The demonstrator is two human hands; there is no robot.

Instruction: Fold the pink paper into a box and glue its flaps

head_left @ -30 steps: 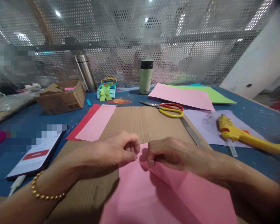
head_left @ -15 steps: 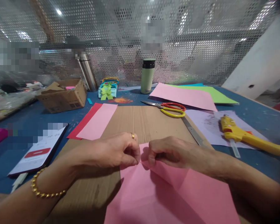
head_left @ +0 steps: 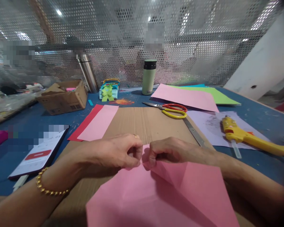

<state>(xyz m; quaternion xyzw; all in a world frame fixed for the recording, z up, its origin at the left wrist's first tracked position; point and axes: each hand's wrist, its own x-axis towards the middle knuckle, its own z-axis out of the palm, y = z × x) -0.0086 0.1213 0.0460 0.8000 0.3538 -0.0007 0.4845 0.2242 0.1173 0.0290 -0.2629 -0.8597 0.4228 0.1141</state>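
A creased sheet of pink paper [head_left: 137, 195] spreads over the cardboard [head_left: 137, 121] toward me, its lower part cut off by the frame's bottom edge. My left hand [head_left: 123, 151] pinches its far edge; a gold ring and a gold bead bracelet are on this arm. Close beside it, my right hand [head_left: 170, 151] grips the same edge with curled fingers. A raised fold runs from between the hands toward the lower right. The fingertips are partly hidden by the paper and the knuckles.
Scissors [head_left: 174, 110] and a metal ruler [head_left: 194, 132] lie beyond my right hand. A yellow glue gun [head_left: 251, 138] rests at the right. A phone [head_left: 40, 151] is at the left. Behind stand a cardboard box [head_left: 63, 102], a green tumbler [head_left: 148, 78] and a steel flask [head_left: 88, 74].
The sheet's near part has lifted and spread to the left, and its right side has shifted slightly. Both hands keep their pinch in nearly the same place.
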